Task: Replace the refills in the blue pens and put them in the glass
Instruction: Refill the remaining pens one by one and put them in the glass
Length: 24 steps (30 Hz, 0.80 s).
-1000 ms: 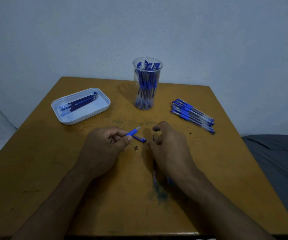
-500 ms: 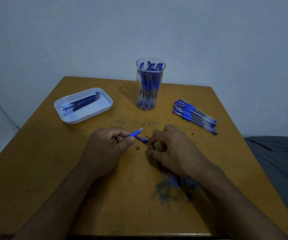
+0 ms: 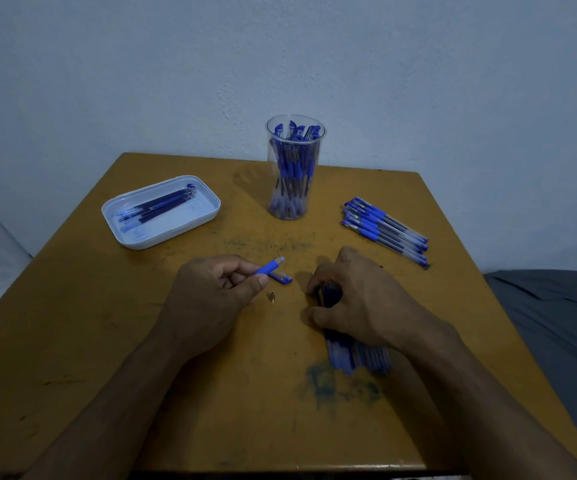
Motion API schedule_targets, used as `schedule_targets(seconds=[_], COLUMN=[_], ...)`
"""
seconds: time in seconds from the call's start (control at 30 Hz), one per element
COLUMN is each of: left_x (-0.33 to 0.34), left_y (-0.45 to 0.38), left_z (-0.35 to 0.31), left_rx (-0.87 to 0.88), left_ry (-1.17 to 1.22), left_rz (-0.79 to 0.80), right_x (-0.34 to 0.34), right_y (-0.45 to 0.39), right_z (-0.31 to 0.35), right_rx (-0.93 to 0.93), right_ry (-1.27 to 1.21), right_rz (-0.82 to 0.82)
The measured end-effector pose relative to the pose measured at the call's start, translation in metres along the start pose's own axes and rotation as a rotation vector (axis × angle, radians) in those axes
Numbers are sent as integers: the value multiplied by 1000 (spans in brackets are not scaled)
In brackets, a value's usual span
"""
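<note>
Pinching a blue grip section (image 3: 269, 267) btwn thumb & forefinger, the left hand (image 3: 207, 299) aimed its long axis up-right toward the glass (image 3: 294, 168), which stood well beyond both hands, about equally near each. Just right of that pinch lay a small blue cap (image 3: 283, 278) & a tiny tip piece (image 3: 272, 296) on the table (image 3: 72, 341). Right hand (image 3: 360, 299) was curled down on a bundle of pens (image 3: 356, 355), fingers closed round a dark barrel, I think; spare pens (image 3: 384, 228) lay beyond it, refills in the tray (image 3: 162, 213) beyond the left.

Plain domestic room, likely a home. Worn ochre bench (image 3: 141, 341) against bare pale wall (image 3: 141, 81); grey fabric (image 3: 557, 323) at right edge.
</note>
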State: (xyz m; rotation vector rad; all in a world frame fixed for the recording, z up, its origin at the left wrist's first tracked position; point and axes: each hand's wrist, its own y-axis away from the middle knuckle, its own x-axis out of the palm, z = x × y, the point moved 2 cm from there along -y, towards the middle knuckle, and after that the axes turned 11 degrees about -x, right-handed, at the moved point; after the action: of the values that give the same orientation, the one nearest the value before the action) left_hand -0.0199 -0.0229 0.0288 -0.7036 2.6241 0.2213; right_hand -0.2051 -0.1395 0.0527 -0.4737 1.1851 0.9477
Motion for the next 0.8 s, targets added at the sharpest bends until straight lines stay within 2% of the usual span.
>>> schedule_targets(seconds=[0.8], left_x=[-1], left_y=[-3], left_z=[1], left_rx=[-7], left_ry=[18], left_rz=[-36], right_x=[1], right_y=[1], right_z=[-6], right_rx=[-47], right_ry=[-21], right_rz=[-47])
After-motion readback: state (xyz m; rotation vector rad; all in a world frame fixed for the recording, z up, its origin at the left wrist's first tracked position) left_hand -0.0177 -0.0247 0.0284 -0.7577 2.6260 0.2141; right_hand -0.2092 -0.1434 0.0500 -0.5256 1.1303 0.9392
